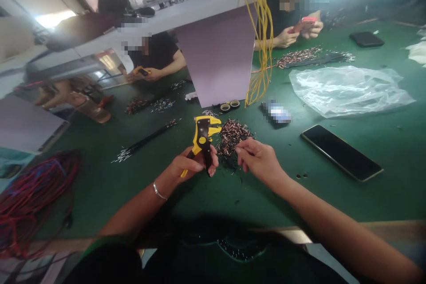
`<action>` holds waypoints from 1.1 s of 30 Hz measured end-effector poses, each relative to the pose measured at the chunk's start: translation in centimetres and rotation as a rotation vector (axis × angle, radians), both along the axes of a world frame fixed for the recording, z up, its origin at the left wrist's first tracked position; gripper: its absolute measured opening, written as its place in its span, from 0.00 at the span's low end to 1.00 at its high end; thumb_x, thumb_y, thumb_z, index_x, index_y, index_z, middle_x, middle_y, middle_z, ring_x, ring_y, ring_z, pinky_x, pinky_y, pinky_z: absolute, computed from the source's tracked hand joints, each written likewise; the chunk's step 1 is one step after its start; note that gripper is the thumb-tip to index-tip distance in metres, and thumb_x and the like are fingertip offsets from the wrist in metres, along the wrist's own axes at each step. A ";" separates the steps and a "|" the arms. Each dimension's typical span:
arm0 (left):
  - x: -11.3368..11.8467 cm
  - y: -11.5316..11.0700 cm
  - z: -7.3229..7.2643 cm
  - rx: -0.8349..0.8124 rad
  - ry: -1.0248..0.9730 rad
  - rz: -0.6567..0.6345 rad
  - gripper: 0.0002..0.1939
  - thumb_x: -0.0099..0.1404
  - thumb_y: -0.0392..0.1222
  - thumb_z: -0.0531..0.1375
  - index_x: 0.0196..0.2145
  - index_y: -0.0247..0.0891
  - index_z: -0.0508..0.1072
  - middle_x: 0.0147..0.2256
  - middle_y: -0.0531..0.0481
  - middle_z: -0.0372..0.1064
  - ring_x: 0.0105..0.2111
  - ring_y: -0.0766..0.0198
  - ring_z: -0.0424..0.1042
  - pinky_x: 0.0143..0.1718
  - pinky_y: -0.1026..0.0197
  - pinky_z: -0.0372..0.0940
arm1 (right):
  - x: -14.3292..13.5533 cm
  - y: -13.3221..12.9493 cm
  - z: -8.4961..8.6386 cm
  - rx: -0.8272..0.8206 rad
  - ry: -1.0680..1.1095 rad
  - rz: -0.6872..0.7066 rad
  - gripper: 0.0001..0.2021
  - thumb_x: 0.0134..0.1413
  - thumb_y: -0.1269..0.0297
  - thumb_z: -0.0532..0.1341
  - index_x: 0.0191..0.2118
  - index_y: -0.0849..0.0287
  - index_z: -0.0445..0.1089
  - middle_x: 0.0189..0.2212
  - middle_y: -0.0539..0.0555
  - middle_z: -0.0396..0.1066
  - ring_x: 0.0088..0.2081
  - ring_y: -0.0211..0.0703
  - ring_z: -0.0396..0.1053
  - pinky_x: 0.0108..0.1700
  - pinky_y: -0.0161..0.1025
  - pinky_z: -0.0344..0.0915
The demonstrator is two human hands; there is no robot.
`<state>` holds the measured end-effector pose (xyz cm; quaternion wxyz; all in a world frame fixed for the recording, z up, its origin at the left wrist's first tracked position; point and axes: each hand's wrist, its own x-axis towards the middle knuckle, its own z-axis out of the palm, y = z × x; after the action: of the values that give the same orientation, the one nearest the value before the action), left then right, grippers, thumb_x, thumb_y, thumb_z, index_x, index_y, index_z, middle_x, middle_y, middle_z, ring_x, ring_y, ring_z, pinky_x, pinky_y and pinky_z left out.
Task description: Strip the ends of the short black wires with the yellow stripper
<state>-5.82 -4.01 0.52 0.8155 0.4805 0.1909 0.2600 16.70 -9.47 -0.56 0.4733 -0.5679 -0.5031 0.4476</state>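
Note:
My left hand (191, 163) is wrapped round the handles of a yellow and black wire stripper (201, 140), held upright over the green table with its jaws pointing right. Just right of the tool lies a heap of short wires (234, 133) with copper-coloured ends and dark insulation. At the heap's lower right edge is my right hand (258, 155), its thumb and forefinger pinched together. Whatever sits between those fingertips is too small to make out. The jaws of the stripper appear to have nothing between them.
A phone (342, 151) and a clear plastic bag (349, 91) lie to the right. Tape rolls (229, 105) sit behind the heap, near hanging yellow wires (264, 49). Left are a black wire bundle (148, 140) and red cable coils (36, 191). Other people work across the table.

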 end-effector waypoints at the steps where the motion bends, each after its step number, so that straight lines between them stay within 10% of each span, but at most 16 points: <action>1: 0.1 -0.1 -0.1 0.009 0.008 -0.006 0.26 0.45 0.34 0.63 0.46 0.31 0.72 0.37 0.40 0.74 0.30 0.56 0.71 0.35 0.51 0.66 | 0.0 -0.1 0.1 -0.004 -0.019 -0.007 0.06 0.52 0.61 0.59 0.30 0.57 0.70 0.16 0.46 0.68 0.15 0.33 0.61 0.20 0.34 0.59; 33: 1.5 -2.2 -1.6 0.159 0.185 -0.031 0.25 0.50 0.37 0.70 0.46 0.33 0.72 0.38 0.42 0.71 0.35 0.59 0.70 0.39 0.54 0.65 | -1.5 -1.6 2.7 -0.034 0.175 0.070 0.09 0.47 0.65 0.58 0.20 0.57 0.66 0.11 0.46 0.66 0.16 0.31 0.58 0.20 0.32 0.55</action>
<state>-4.35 -6.22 -1.09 0.7576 0.5686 0.2364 0.2163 15.16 -11.11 2.13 0.4895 -0.5168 -0.4718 0.5203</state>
